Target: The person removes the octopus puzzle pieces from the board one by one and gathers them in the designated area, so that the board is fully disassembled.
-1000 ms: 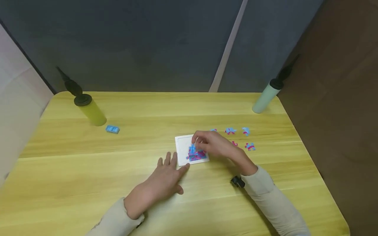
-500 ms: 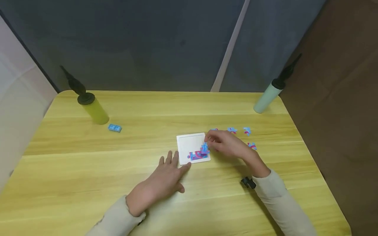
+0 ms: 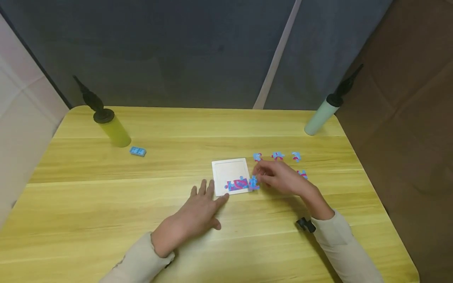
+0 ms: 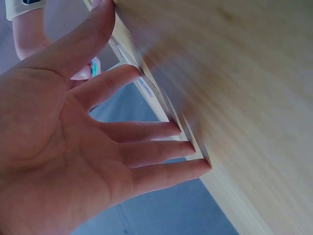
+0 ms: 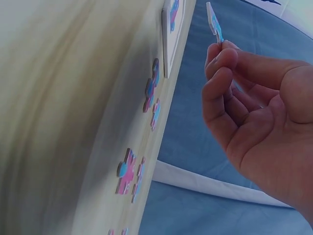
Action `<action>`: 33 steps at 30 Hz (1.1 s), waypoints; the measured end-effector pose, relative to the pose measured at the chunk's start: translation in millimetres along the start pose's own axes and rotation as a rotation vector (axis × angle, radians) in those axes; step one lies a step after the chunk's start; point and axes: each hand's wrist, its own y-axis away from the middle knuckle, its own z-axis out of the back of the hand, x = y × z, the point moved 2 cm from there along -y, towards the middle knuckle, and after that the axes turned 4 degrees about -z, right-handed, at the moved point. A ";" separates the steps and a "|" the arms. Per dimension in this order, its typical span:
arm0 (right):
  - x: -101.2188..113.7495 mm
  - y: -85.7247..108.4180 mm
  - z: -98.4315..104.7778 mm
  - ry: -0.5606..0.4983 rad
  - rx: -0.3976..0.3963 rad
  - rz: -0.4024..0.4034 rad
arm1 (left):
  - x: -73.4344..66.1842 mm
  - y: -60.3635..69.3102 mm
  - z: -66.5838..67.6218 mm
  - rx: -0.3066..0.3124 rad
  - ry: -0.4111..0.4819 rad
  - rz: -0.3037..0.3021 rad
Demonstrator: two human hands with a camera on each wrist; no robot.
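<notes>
A white square puzzle tray [image 3: 228, 168] lies on the table, with a short strip of joined blue and pink puzzle pieces [image 3: 236, 184] along its near side. My right hand [image 3: 284, 180] pinches a blue puzzle piece [image 3: 253, 183] between thumb and finger at the tray's right edge. In the right wrist view that piece [image 5: 214, 22] is seen edge-on, raised off the table. My left hand [image 3: 192, 216] lies with its fingers spread, thumb tip and index fingertip at the tray's near left corner. The left wrist view shows those fingers [image 4: 161, 149] straight, their tips on the table or tray edge.
Behind the right hand lie several loose puzzle pieces [image 3: 277, 155], partly covered by the hand in the head view. A light blue block [image 3: 137, 151] sits beside a yellow hand pump [image 3: 115, 131] at left. A pale green pump [image 3: 320, 118] stands back right.
My right hand has drawn the pinched piece rightward, from over the joined strip to the tray's right edge. The strip shows more fully now. My left hand has stayed by the tray.
</notes>
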 end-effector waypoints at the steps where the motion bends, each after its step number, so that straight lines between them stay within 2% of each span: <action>1: -0.8 1.6 -0.2 -0.007 0.005 -0.004 | 0.0 -0.1 -0.1 0.000 -0.001 -0.001; 24: -30.0 19.4 -3.9 0.014 -0.006 -0.047 | -0.9 -0.6 1.3 0.010 0.000 0.001; 33: -34.3 24.0 -8.0 -0.003 0.068 -0.105 | -0.9 -0.4 1.5 0.010 0.002 -0.003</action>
